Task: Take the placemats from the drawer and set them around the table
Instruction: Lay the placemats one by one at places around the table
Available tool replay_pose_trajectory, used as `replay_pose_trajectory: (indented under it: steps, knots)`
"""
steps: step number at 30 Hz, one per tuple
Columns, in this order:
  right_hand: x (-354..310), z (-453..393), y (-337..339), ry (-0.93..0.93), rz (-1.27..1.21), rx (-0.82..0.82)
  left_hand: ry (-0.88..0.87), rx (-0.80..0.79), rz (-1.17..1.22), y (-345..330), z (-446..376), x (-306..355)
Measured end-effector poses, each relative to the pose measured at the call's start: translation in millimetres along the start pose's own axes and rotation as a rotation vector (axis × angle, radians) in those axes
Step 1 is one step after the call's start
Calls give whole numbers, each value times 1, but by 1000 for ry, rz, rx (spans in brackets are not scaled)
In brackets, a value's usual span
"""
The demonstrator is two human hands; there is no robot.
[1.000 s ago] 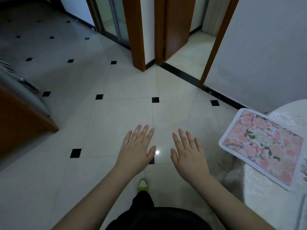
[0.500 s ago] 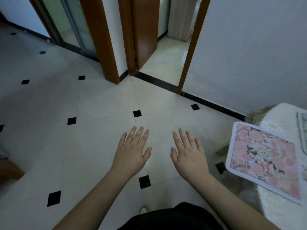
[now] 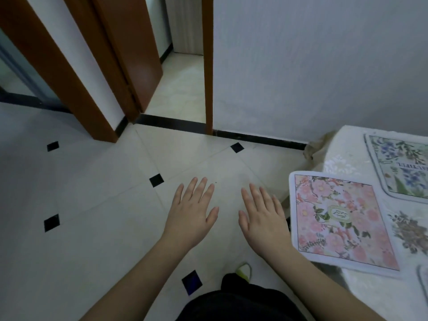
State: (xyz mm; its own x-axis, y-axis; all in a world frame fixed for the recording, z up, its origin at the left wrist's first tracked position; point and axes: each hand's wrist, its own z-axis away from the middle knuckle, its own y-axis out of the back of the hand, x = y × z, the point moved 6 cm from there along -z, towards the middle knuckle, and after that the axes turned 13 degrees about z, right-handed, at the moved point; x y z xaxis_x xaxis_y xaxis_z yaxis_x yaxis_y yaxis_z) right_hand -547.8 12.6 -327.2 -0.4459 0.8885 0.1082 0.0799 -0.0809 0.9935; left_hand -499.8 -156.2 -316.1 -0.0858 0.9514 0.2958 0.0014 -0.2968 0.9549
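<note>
Both hands held out over the floor, palms down, fingers straight and slightly spread, holding nothing. Left hand (image 3: pixel 191 210) and right hand (image 3: pixel 264 215) side by side, a gap between them, neither touching any object. Right hand lies just left of the table (image 3: pixel 342 163), which stands at the right of the scene and is covered in a pale patterned cloth. Pink floral placemat (image 3: pixel 340 222) lies flat at the table's near-left edge, its left side overhanging the rim. Blue floral placemat (image 3: pixel 403 167) lies farther back and to the right, cut off by the frame edge; a strip of cloth separates the two mats. A brownish floral motif (image 3: pixel 412 230) shows right of the pink mat; cannot tell if it is a mat or the cloth's print. Corner of another item at the near right edge, too little visible to identify. Floor (image 3: pixel 92 205): pale tiles with small black diamond insets. Open wooden door (image 3: pixel 136 54) at far left of centre; white wall (image 3: pixel 312 66) behind the table.
</note>
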Motion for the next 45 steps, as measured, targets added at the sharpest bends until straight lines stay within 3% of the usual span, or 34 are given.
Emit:
replay_pose_trajectory:
  steps: [8, 15, 22, 36, 45]
  knots:
    - [102, -67, -16, -183, -36, 10, -146, -2, -61, -2, -107, 51]
    - [167, -76, -28, -351, -69, -8, -282, -62, -80, -24, -176, 106]
    - [230, -62, -41, -594, -36, -50, -562, -90, -42, -46, -237, 175]
    - [222, -58, -55, -1070, 71, -215, -1053, -341, 67, -87, -310, 223]
    - [200, -24, -43, -1369, 49, -238, -1338, -432, 52, -111, -306, 259]
